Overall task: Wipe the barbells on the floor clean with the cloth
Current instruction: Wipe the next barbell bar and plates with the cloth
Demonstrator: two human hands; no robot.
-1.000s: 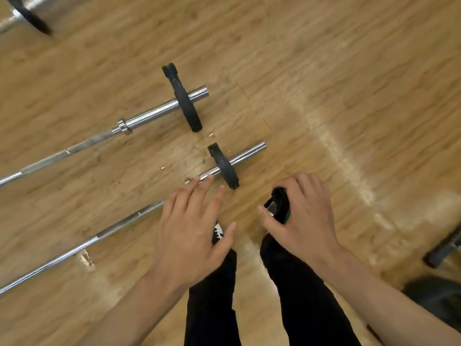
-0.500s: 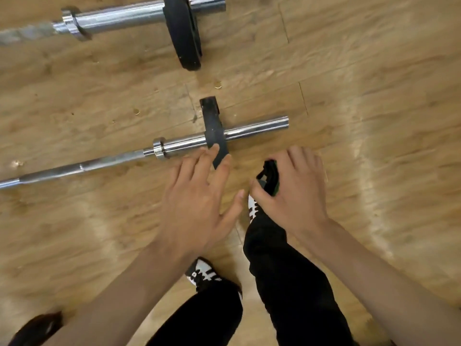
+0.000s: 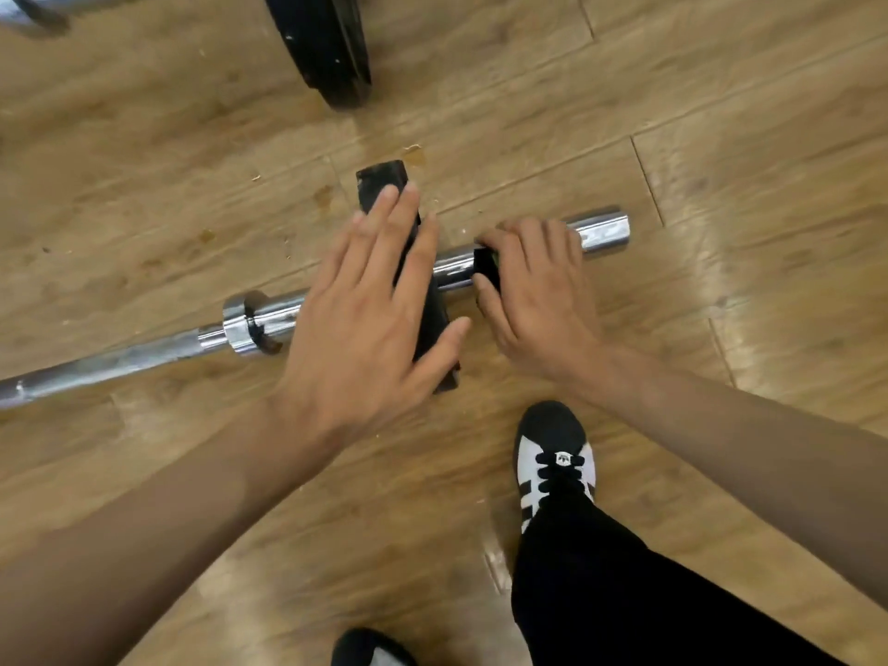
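Left hand (image 3: 370,319): fingers straight and spread, palm down, laid over the rim of the near barbell's black plate (image 3: 384,185); it grips nothing.

Right hand (image 3: 533,290): fingers curled over the chrome sleeve (image 3: 600,233) just right of the plate, holding a dark cloth (image 3: 485,269) against the metal. Only a small fold of cloth shows between thumb and fingers.

Near barbell (image 3: 120,362): lies on the floor, running from the left edge up towards the right. Its collar (image 3: 250,324) sits just left of the left hand, and the sleeve end sticks out past the right hand.

Second barbell: at the top edge, its black plate (image 3: 326,45) standing on the floor, well apart from the hands.

Black-and-white shoe (image 3: 552,459) with black trouser leg (image 3: 600,593): just below the right wrist.

Wooden floor (image 3: 745,137): light plank, glossy, with small specks near the plate.
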